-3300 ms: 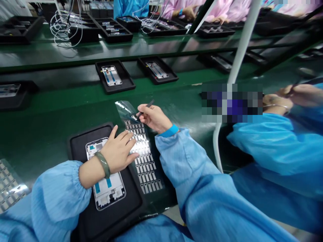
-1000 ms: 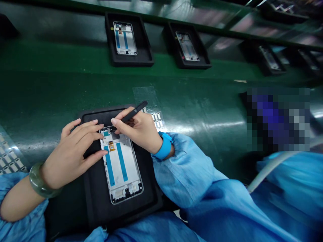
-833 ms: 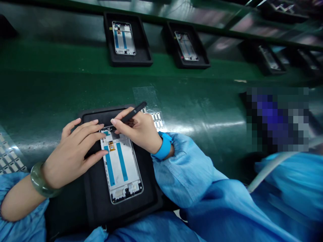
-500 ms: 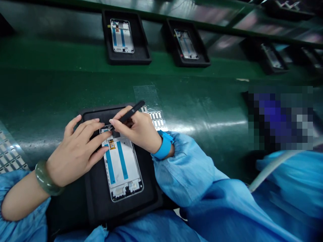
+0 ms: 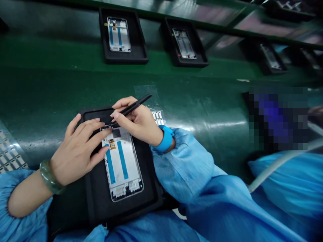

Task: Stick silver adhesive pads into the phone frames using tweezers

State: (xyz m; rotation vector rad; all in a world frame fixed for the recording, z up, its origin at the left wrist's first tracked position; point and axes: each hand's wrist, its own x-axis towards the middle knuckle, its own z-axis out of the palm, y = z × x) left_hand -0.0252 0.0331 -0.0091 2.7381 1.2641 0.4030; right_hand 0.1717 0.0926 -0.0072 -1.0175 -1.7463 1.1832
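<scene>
Phone frame (image 5: 127, 171) lies in a black tray (image 5: 148, 190), toward 6 o'clock. The left hand (image 5: 80, 148), fingers apart, appears to press the frame's 11 o'clock corner — the right hand's (image 5: 138, 124) grip is clamped on a black tool (image 5: 137, 105) near 12. Probably fine seating work — next seems to call for steady pressure.

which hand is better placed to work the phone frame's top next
Probably the right hand: it grips the slim black pen-like tool near the top of the rectangular silver-white phone frame; the left hand holds none.
</scene>
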